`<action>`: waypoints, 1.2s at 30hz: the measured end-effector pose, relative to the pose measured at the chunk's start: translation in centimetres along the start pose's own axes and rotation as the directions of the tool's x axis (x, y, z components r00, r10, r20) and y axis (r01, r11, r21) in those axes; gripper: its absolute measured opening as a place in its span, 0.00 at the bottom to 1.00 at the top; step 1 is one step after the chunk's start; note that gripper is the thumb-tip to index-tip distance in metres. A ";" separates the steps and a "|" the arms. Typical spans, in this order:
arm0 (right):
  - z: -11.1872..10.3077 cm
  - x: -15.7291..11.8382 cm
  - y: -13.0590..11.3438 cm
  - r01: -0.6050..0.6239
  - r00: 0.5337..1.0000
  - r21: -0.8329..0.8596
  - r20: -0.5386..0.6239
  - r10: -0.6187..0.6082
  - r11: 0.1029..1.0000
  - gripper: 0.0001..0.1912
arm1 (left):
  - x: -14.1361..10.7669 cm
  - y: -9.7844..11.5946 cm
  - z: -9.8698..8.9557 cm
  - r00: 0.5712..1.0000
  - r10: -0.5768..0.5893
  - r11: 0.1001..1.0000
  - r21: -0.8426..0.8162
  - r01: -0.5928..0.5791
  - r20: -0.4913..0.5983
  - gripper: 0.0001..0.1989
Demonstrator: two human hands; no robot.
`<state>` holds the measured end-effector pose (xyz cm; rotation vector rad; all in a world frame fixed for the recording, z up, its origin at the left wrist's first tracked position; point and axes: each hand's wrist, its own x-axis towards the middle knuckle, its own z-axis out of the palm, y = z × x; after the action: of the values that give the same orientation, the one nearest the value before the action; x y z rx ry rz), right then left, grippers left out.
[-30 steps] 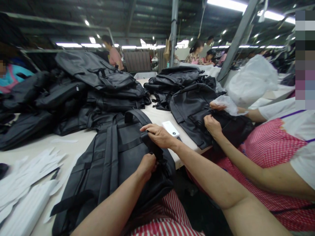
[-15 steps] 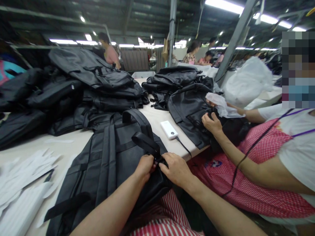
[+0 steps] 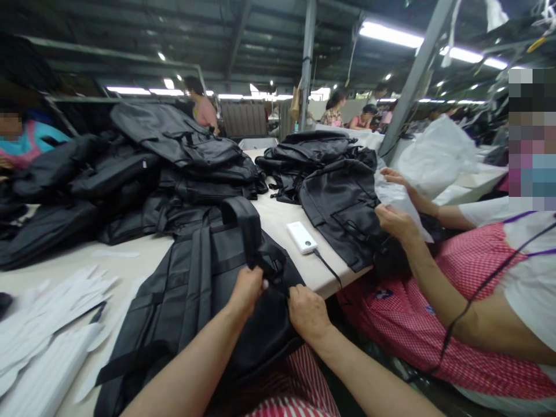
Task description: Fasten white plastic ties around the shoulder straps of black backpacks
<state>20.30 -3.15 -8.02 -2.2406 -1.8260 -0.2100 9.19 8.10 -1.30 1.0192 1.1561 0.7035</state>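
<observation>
Since the last frame the two hands have drawn slightly apart, and the black grab handle stands taller. Left hand (image 3: 247, 291): fingers curled in, apparently pinching the black webbing strap (image 3: 273, 267) at the top edge of the backpack, though the exact hold is partly hidden. Right hand (image 3: 307, 313): just right of the left hand, fingers bent down onto the backpack's dark fabric; can't tell if it's gripping or only pressing. Black backpack (image 3: 204, 272) lies on its front on the pale worktable (image 3: 278, 231), near edge, straps up, grab handle (image 3: 245, 226) upright and its lower end overhanging toward the person's red-striped apron (image 3: 299, 394). Just beyond the right hand: white power bank (image 3: 302, 237) on the table, black cable (image 3: 326, 269) running off the edge. Left: stacked white pieces (image 3: 47, 333), material unclear. Far side: two piles of black backpacks (image 3: 174, 156) (image 3: 313, 153). To the right, a co-worker's hands (image 3: 397, 217) hold white plastic film (image 3: 399, 200) above another black backpack (image 3: 339, 208), with a bulging white plastic bag (image 3: 436, 156) beyond. More workers (image 3: 334, 110) sit further back under the steel-framed shed roof (image 3: 243, 40).
</observation>
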 end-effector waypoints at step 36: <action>-5.1 2.9 -8.8 0.294 0.924 0.309 0.150 -0.352 0.905 0.24 | -13.0 -8.0 -20.9 0.682 0.707 0.429 0.879 -0.208 -0.184 0.21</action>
<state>12.50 -0.19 -1.47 -1.8111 -2.1740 0.2191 -14.95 -0.66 -4.97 2.1312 1.7883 0.9859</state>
